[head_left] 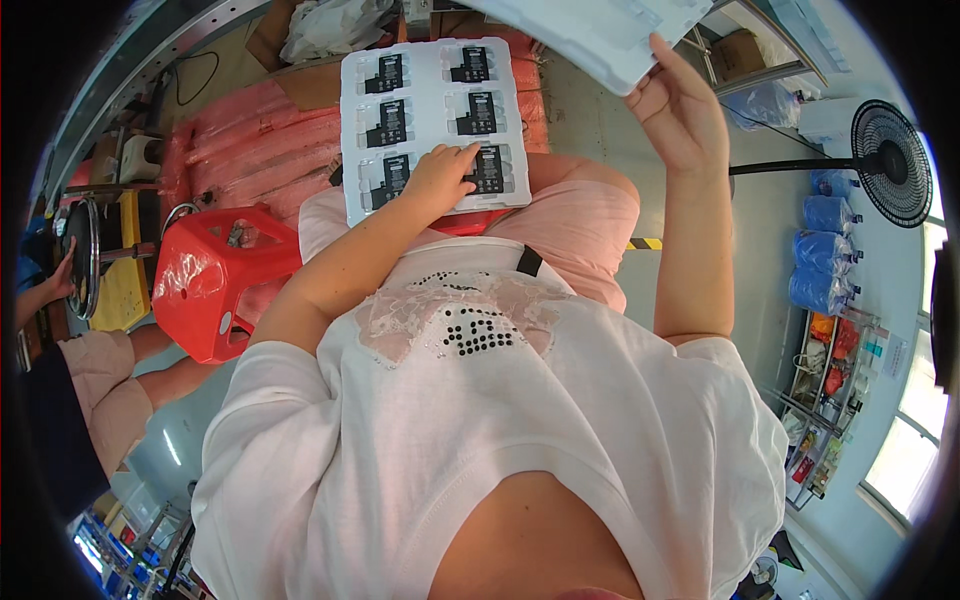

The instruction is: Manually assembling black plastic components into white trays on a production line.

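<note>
A white plastic tray [430,80] rests over my lap, its moulded pockets holding several flat, black, L-shaped phone batteries [391,122] in two columns. My left hand [440,182] lies over the near row with its fingers stretched out. Its fingertips touch the edge of the near right battery [488,170] and do not grip it. Raised at the upper right, my right hand [681,112] pinches the corner of a second white tray [600,40] between thumb and fingers. That tray is tilted and partly cut off by the top of the view.
Pink wrapped bundles [250,118] lie beyond and left of the tray. A red plastic stool [190,290] stands at my left, near another person's legs [110,375]. To the right are a black fan [888,165], blue water bottles [822,250] and a rack [825,410].
</note>
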Action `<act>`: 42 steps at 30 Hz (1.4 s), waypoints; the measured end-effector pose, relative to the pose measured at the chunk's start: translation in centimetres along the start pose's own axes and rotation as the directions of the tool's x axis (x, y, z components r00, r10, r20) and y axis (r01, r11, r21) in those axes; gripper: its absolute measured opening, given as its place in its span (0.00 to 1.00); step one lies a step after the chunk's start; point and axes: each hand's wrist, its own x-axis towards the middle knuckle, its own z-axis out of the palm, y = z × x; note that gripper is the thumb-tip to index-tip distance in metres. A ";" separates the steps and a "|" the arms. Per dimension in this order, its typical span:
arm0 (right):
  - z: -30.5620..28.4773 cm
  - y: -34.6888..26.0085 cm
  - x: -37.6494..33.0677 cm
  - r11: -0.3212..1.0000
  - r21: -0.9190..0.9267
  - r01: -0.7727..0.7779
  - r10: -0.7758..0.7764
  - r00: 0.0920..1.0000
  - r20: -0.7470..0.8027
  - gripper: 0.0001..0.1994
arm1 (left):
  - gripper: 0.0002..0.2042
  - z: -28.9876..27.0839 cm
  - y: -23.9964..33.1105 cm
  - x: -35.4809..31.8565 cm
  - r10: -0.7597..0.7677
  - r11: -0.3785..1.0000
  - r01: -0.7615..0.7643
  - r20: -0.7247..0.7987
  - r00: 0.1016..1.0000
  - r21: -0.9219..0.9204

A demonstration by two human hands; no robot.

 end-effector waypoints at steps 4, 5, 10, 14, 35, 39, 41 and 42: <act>1.7 2.3 -0.9 0.997 -0.083 0.005 -0.013 0.996 -0.092 0.14 | 0.28 -1.0 0.3 -0.2 -0.047 0.997 0.047 0.013 0.999 -0.064; 1.6 2.6 -1.1 0.998 -0.065 0.009 -0.014 0.997 -0.076 0.14 | 0.28 -1.0 0.3 -0.2 -0.046 0.997 0.047 0.011 0.999 -0.065; 3.3 5.1 -3.0 0.986 -0.163 0.035 -0.054 0.992 -0.114 0.14 | 0.24 -3.7 1.9 -0.6 -0.424 0.458 0.126 -0.091 0.901 -0.880; 3.5 10.6 -5.0 0.955 -0.234 -0.183 0.157 0.979 -0.126 0.15 | 0.26 -12.4 4.4 -3.1 -0.449 -0.361 -0.162 0.019 0.893 -0.919; -7.1 17.7 1.1 0.746 -0.525 -0.410 0.153 0.873 -0.463 0.16 | 0.22 -7.8 -11.7 -4.7 -0.820 0.445 0.542 -0.082 0.566 -0.713; -9.0 18.7 1.8 0.575 -0.713 -0.402 -0.091 0.834 -0.544 0.17 | 0.22 -6.2 -11.3 -3.8 -0.697 0.715 0.652 -0.327 0.638 -0.251; -10.0 19.3 2.2 0.404 -0.810 -0.425 -0.161 0.839 -0.521 0.20 | 0.22 -4.0 -12.5 -3.4 -0.694 0.699 0.687 -0.415 0.588 -0.196; -11.9 20.2 2.3 0.325 -0.836 -0.443 -0.167 0.843 -0.511 0.19 | 0.22 -3.2 -12.9 -3.0 -0.671 0.685 0.718 -0.497 0.551 -0.128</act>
